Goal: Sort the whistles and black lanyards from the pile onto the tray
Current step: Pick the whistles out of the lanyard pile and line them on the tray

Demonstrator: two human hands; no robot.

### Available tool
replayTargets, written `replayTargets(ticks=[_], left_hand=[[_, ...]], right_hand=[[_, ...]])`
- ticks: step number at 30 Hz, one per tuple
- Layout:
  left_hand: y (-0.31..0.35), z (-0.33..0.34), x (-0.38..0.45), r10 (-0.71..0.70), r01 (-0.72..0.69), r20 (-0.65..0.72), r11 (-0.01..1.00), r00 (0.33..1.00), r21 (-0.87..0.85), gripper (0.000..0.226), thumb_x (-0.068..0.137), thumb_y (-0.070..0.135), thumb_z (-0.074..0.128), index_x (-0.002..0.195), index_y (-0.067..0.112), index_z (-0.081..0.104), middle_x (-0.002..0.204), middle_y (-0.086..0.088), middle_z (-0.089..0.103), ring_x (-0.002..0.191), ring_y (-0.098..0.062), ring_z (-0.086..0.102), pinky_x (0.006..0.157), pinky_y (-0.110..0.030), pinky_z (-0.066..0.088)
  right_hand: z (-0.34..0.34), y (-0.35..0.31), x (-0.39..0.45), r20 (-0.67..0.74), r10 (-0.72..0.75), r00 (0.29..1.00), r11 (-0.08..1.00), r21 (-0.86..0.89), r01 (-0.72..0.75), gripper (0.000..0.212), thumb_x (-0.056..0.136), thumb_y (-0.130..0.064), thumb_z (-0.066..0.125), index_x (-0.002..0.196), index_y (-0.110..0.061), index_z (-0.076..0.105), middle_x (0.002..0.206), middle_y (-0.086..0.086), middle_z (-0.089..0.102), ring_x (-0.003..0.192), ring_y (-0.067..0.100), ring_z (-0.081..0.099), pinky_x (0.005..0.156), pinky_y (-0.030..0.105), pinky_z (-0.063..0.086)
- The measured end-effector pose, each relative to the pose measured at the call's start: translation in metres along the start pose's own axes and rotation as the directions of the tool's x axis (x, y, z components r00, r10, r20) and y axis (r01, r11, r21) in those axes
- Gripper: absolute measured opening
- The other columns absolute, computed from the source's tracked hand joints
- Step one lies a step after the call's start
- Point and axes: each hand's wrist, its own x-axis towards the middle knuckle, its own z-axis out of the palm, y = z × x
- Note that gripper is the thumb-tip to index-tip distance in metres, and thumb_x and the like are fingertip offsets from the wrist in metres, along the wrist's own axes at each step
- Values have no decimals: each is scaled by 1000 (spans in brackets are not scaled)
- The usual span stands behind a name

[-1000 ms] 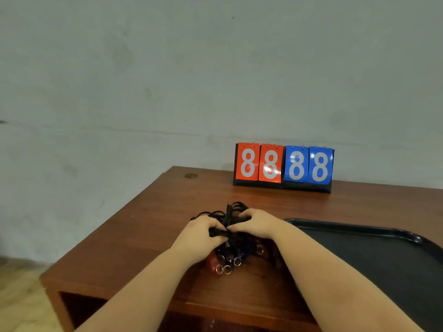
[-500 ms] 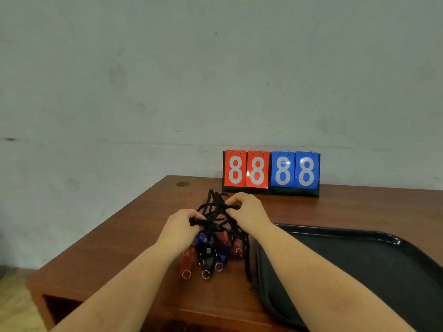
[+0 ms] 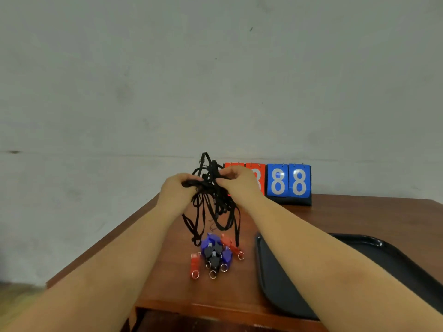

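Evidently limp and light, the tangled black lanyards [image 3: 212,197] hang between left hand [image 3: 176,191] and right hand [image 3: 238,184], each grip pinching cords above the whistles [image 3: 214,255] heaped on the surface [image 3: 167,271] beside the tray [image 3: 275,279]; single strands likely snag, so take one loop.

A flip scoreboard [image 3: 288,184] (red and blue) stands on the wooden table [image 3: 359,216].

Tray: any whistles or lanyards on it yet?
No. The visible part of the tray is bare; the whistles sit on the table beside it.

Bare room: plain wall [image 3: 119,80], wooden desk [image 3: 359,216], flip scoreboard [image 3: 288,180].
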Motion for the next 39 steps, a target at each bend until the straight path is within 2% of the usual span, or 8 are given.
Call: replayTargets(ticks=[5, 12, 16, 21, 27, 31, 35, 39], left_hand=[[3, -43, 6, 16, -16, -71, 1000, 997, -5, 31, 82, -6, 53, 90, 21, 67, 94, -3, 67, 86, -15, 62, 77, -24, 49], [-53, -82, -18, -83, 87, -56, 994, 995, 65, 34, 82, -5, 55, 80, 27, 66, 91, -1, 66, 88, -15, 60, 82, -25, 46], [-102, -76, -41, -224, 224, -15, 967, 974, 118, 25, 83, 0, 58, 86, 22, 69, 98, -4, 67, 93, -18, 59, 83, -28, 46], [-143, -64, -61, -284, 232, 128, 920, 950, 316, 16, 88, 13, 59, 97, 20, 70, 106, -2, 68, 94, -18, 59, 79, -27, 44], [-134, -78, -52, -349, 163, 248, 815, 904, 556, 22, 86, 41, 57, 108, 40, 64, 115, 6, 65, 106, -19, 58, 96, -40, 46], [-124, -93, -55, -370, 179, 286, 833, 884, 523, 42, 77, 37, 60, 118, 44, 57, 135, 6, 54, 126, -21, 45, 108, -46, 34], [-108, -90, -66, -304, 174, 214, 864, 928, 472, 37, 76, 34, 58, 112, 39, 60, 130, 6, 57, 124, -19, 47, 107, -46, 36], [-81, -59, -81, -173, 69, 226, 912, 959, 405, 28, 88, 27, 57, 115, 27, 61, 123, 5, 59, 114, -13, 52, 94, -29, 41]], right_hand=[[44, -25, -9, 46, 8, 999, 994, 106, -13, 17, 87, -10, 63, 104, -15, 61, 95, -3, 64, 74, 1, 62, 54, 10, 47], [120, 4, -38, 59, 181, 982, 966, 179, -189, 14, 84, -7, 65, 94, -16, 62, 86, -7, 61, 89, 15, 63, 74, 23, 50], [142, 38, -57, 83, 258, 963, 966, -26, -257, 12, 86, -12, 65, 96, -18, 63, 99, -3, 64, 91, 13, 59, 77, 22, 46], [142, 57, -69, 232, 253, 939, 886, -445, -129, 24, 89, -22, 61, 113, -22, 61, 121, -2, 61, 100, 14, 57, 83, 25, 46], [110, 41, -67, 207, 143, 968, 888, -459, -33, 24, 89, -28, 60, 113, -22, 64, 115, -4, 64, 102, 11, 58, 88, 26, 48], [72, 43, -72, 179, 137, 974, 888, -458, -41, 20, 91, -25, 58, 110, -24, 63, 116, -6, 62, 96, 5, 54, 84, 22, 44], [44, 59, -89, 102, 213, 972, 839, -529, -128, 17, 90, -24, 58, 107, -24, 63, 114, -2, 62, 93, 11, 58, 84, 30, 53], [33, 70, -111, 72, 205, 976, 799, -589, -125, 25, 90, -27, 58, 115, -22, 63, 124, 0, 57, 103, 17, 59, 89, 29, 49]])
